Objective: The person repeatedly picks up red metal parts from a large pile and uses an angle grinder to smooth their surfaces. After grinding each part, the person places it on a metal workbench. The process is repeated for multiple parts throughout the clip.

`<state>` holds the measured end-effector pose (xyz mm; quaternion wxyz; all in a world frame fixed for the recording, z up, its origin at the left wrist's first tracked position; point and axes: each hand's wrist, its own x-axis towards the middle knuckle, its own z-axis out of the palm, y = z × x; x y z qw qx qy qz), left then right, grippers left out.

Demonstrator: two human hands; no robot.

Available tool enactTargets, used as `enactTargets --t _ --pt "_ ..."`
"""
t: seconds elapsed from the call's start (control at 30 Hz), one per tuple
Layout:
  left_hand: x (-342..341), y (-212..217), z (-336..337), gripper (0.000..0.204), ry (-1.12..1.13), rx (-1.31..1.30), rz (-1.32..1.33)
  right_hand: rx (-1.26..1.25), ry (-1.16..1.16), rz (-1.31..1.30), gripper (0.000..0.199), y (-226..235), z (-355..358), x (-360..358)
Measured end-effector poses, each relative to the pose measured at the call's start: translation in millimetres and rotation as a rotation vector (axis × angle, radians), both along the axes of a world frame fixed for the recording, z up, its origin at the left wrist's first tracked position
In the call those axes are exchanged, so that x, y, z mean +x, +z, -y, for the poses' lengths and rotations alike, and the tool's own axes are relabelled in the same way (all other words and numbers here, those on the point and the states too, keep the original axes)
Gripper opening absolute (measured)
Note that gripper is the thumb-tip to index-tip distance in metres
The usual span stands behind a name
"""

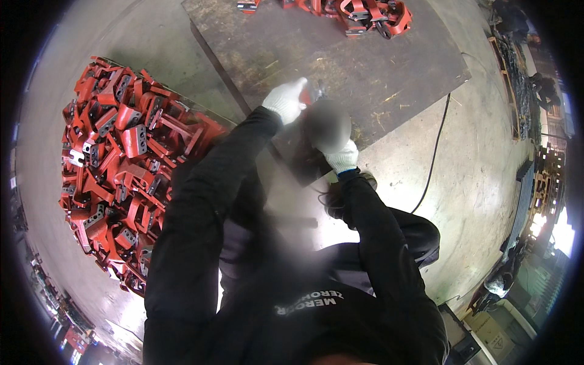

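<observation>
My left hand (pixel 285 102), in a white knit glove, is at the near left part of a dark metal table (pixel 395 79). Its fingers are closed on a red metal part (pixel 305 95), most of which is hidden. A small greyish metal piece (pixel 321 89) shows just right of it. My right hand (pixel 342 157), gloved the same way, is lower and to the right, by the table's near edge. It looks closed, but a dark, round, blurred shape (pixel 329 126) covers its fingers and whatever they grip.
A big heap of red metal brackets (pixel 128 158) stands to my left. More red parts (pixel 371 17) lie along the table's far side. A black cable (pixel 435 155) runs over the floor on the right. Pallets (pixel 547 182) stand at the far right.
</observation>
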<state>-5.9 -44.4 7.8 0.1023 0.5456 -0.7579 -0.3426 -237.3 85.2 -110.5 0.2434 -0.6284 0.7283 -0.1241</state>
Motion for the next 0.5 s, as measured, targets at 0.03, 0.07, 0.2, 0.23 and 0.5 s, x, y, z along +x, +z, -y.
enactTargets --t 0.03,0.07,0.2,0.23,0.5 --pt "0 1 0 0.056 -0.013 0.002 0.004 -0.020 0.000 -0.021 0.090 0 2 -4" --pt "-1 2 1 0.057 -0.027 0.004 0.009 -0.054 -0.023 -0.014 0.089 0 4 -8" --pt "0 -4 0 0.055 -0.014 0.003 0.016 0.027 -0.136 0.058 0.088 33 16 -6" --pt "-1 4 0 0.055 -0.006 0.006 0.016 0.043 -0.163 0.073 0.089 52 21 -6" --pt "-10 0 4 0.061 0.002 -0.033 -0.056 0.049 0.044 -0.044 0.071 21 93 0"
